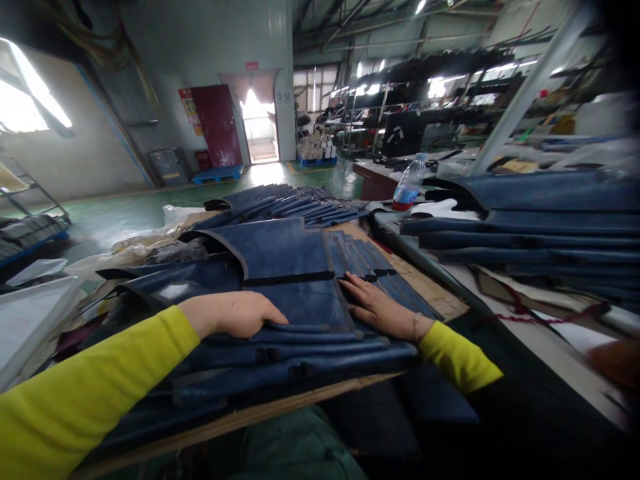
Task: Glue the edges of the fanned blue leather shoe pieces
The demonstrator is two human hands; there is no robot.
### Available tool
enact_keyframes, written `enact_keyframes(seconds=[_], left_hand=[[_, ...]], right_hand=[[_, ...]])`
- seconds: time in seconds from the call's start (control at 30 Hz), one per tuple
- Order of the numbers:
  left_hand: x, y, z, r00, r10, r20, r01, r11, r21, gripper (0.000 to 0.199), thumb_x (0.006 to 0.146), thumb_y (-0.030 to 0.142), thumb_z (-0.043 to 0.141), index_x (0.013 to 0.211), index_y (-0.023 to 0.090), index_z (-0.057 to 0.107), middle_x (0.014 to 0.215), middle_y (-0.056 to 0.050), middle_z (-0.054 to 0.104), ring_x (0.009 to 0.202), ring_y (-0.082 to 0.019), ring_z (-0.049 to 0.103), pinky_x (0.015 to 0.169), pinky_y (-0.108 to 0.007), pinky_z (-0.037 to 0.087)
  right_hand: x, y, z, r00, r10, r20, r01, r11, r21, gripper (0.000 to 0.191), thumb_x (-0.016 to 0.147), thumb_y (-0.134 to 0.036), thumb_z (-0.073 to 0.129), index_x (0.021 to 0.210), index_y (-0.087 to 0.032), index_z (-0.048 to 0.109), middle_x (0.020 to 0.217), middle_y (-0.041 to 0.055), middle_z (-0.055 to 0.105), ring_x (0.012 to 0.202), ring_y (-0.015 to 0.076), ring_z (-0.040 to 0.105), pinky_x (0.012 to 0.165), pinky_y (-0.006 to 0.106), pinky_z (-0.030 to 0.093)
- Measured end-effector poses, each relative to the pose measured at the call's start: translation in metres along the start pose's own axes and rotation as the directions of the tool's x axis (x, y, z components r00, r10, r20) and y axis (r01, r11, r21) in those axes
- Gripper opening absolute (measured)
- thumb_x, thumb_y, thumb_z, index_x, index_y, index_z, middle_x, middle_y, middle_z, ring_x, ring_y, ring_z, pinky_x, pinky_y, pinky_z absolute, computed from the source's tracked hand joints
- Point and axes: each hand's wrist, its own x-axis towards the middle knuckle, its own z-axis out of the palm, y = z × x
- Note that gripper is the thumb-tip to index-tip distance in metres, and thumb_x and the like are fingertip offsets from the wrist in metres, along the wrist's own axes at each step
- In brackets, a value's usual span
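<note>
Around the top blue sheet (280,252), room is tight on most sides. The wooden tabletop (443,293) shows as a narrow strip to its right, and the front edge of the wood runs just nearer the person than the folded blue layers (330,351) below the sheet. Clear plastic bags (123,257) crowd its left; another pile of blue pieces (295,205) lies just beyond it. Farther right, past a dark gap, stand a drink bottle (410,181) and a second pile (555,200). Green floor (125,217) spreads well beyond the sheet.

The sheet lies between and ahead of the two hands, its far left corner curling up, a black strip crossing it.

The left hand (235,313) is at its near left part, fingers curled under and mostly hidden; whether it pinches a layer cannot be told. The right hand (377,303) rests flat at its right edge, fingers spread, gripping nothing.
</note>
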Motion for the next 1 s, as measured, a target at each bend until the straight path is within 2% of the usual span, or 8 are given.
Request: enact_keyframes(seconds=[0.17, 0.27, 0.33, 0.47, 0.57, 0.67, 0.8, 1.0], left_hand=[[0.002, -0.001, 0.002, 1.000, -0.004, 0.005, 0.004, 1.000, 0.031, 0.047, 0.072, 0.003, 0.044, 0.108, 0.025, 0.066, 0.103, 0.002, 0.069, 0.088, -0.013, 0.063, 0.076, -0.017, 0.045], [0.000, -0.002, 0.005, 0.999, -0.006, -0.043, 0.009, 0.997, 0.072, 0.044, 0.076, 0.005, 0.043, 0.109, 0.024, 0.065, 0.104, 0.001, 0.069, 0.088, -0.014, 0.063, 0.078, -0.020, 0.047], [-0.011, -0.004, 0.009, 0.981, 0.015, -0.193, 0.007, 0.994, 0.114, 0.039, 0.081, 0.008, 0.042, 0.111, 0.022, 0.064, 0.108, -0.002, 0.067, 0.095, -0.015, 0.062, 0.087, -0.024, 0.046], [-0.069, -0.005, 0.031, 0.788, 0.071, -0.612, 0.061, 0.979, 0.192, 0.030, 0.090, 0.020, 0.041, 0.114, 0.018, 0.060, 0.123, -0.008, 0.059, 0.118, -0.017, 0.049, 0.104, -0.033, 0.036], [-0.128, -0.005, 0.066, 0.662, -0.071, -0.746, 0.212, 0.973, 0.095, 0.023, 0.092, 0.024, 0.042, 0.106, 0.018, 0.060, 0.112, -0.007, 0.062, 0.110, -0.015, 0.053, 0.099, -0.031, 0.040], [-0.173, -0.010, 0.118, 0.665, -0.302, -0.683, 0.398, 0.917, -0.019, 0.025, 0.091, 0.033, 0.046, 0.107, 0.020, 0.059, 0.112, -0.006, 0.061, 0.108, -0.017, 0.054, 0.096, -0.031, 0.042], [-0.194, -0.032, 0.180, 0.682, -0.473, -0.558, 0.584, 0.811, 0.026, 0.063, 0.084, 0.051, 0.052, 0.138, 0.023, 0.036, 0.142, -0.010, 0.040, 0.129, -0.026, 0.039, 0.106, -0.044, 0.033], [-0.192, -0.048, 0.181, 0.700, -0.466, -0.541, 0.602, 0.792, 0.096, 0.059, 0.087, 0.042, 0.049, 0.140, 0.021, 0.034, 0.142, -0.010, 0.039, 0.127, -0.024, 0.040, 0.106, -0.041, 0.034]], right_hand=[[0.016, -0.014, -0.025, 0.992, 0.008, -0.127, 0.004, 0.996, 0.091, 0.064, 0.093, -0.047, 0.027, 0.145, -0.010, 0.024, 0.150, 0.0150, 0.023, 0.139, 0.0241, 0.020, 0.113, 0.043, 0.021], [0.024, -0.027, -0.009, 0.992, -0.094, -0.089, 0.090, 0.995, -0.042, 0.065, 0.093, -0.053, 0.029, 0.143, -0.011, 0.031, 0.151, 0.0167, 0.018, 0.139, 0.0276, 0.015, 0.112, 0.047, 0.019], [0.027, -0.029, 0.009, 0.993, -0.112, -0.027, 0.108, 0.987, -0.122, 0.064, 0.092, -0.054, 0.031, 0.142, -0.014, 0.034, 0.151, 0.0179, 0.019, 0.138, 0.0303, 0.018, 0.110, 0.051, 0.021], [0.028, -0.018, 0.030, 0.986, -0.149, -0.069, 0.134, 0.975, -0.179, 0.062, 0.092, -0.052, 0.032, 0.144, -0.018, 0.031, 0.151, 0.0155, 0.019, 0.138, 0.0298, 0.019, 0.109, 0.052, 0.023], [0.030, -0.014, 0.029, 0.984, -0.156, -0.082, 0.139, 0.974, -0.177, 0.063, 0.092, -0.052, 0.030, 0.144, -0.017, 0.032, 0.151, 0.0159, 0.019, 0.138, 0.0300, 0.019, 0.109, 0.052, 0.022], [0.030, -0.016, 0.025, 0.989, -0.143, -0.031, 0.136, 0.976, -0.168, 0.068, 0.091, -0.054, 0.024, 0.144, -0.012, 0.031, 0.151, 0.0197, 0.017, 0.138, 0.0315, 0.019, 0.109, 0.052, 0.022], [0.030, -0.014, 0.025, 0.989, -0.149, -0.022, 0.144, 0.976, -0.163, 0.071, 0.089, -0.057, 0.022, 0.144, -0.012, 0.029, 0.151, 0.0194, 0.017, 0.139, 0.0305, 0.015, 0.109, 0.052, 0.021], [0.034, 0.006, 0.039, 0.987, -0.151, -0.063, 0.137, 0.973, -0.184, 0.071, 0.087, -0.059, 0.026, 0.144, -0.018, 0.030, 0.152, 0.0153, 0.018, 0.137, 0.0299, 0.021, 0.110, 0.048, 0.022]])
